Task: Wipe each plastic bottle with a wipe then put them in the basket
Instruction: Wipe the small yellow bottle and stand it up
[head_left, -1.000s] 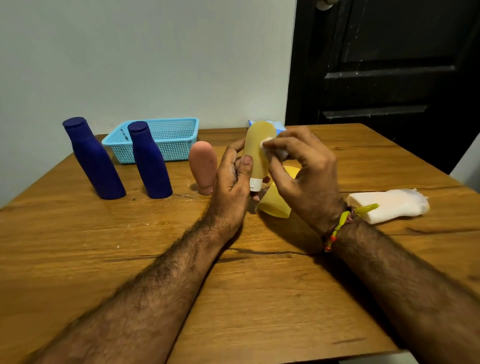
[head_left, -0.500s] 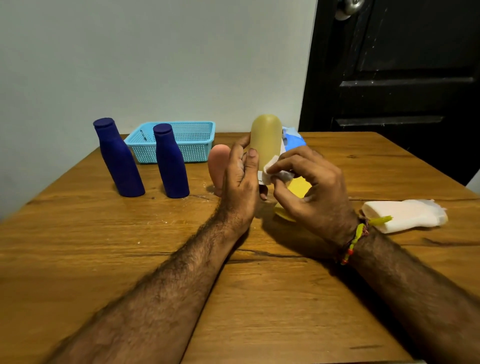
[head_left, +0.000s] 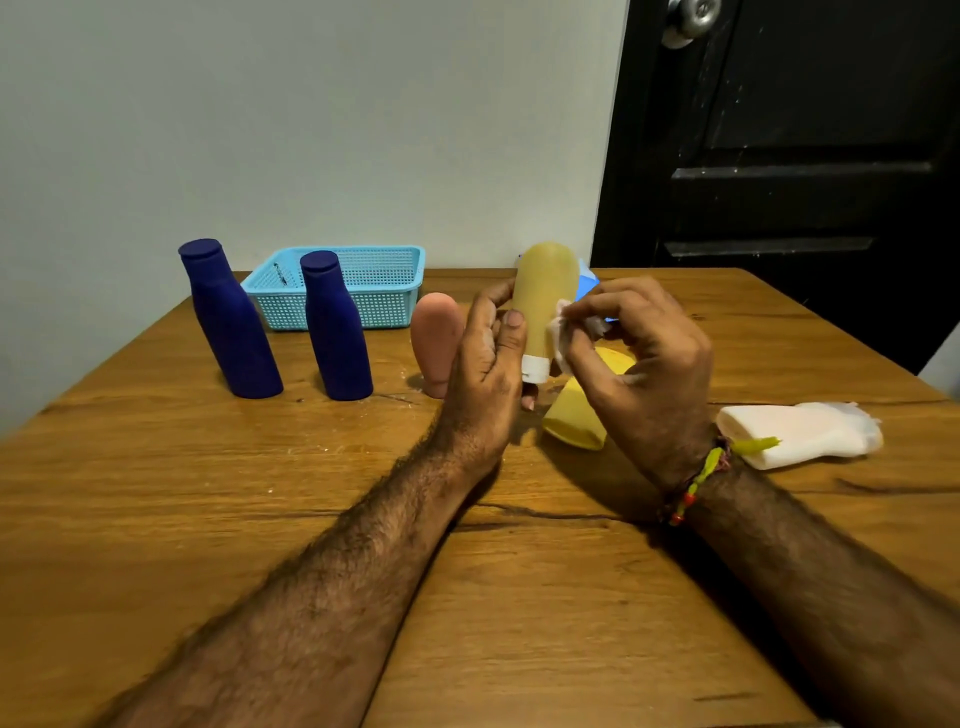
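Observation:
My left hand (head_left: 485, 374) grips a mustard-yellow bottle (head_left: 543, 299) with a white cap, held upright above the table with the cap down. My right hand (head_left: 641, 364) pinches a small white wipe (head_left: 563, 335) against the bottle's right side. Behind my hands a pink bottle (head_left: 436, 340) stands on the table. A bright yellow bottle (head_left: 579, 421) lies under my right hand. Two dark blue bottles (head_left: 228, 322) (head_left: 335, 327) stand at the left. The light blue basket (head_left: 384, 265) sits at the back, behind them.
A white pack of wipes (head_left: 800, 434) lies on the wooden table (head_left: 260, 493) at the right, by my right wrist. A blue object (head_left: 589, 280) shows partly behind the held bottle. A black door (head_left: 789, 156) stands beyond the table's far right corner.
The wipe in my right hand slid from the upper part of the mustard bottle down to its lower right side. My head view shifted, so the whole scene sits further right.

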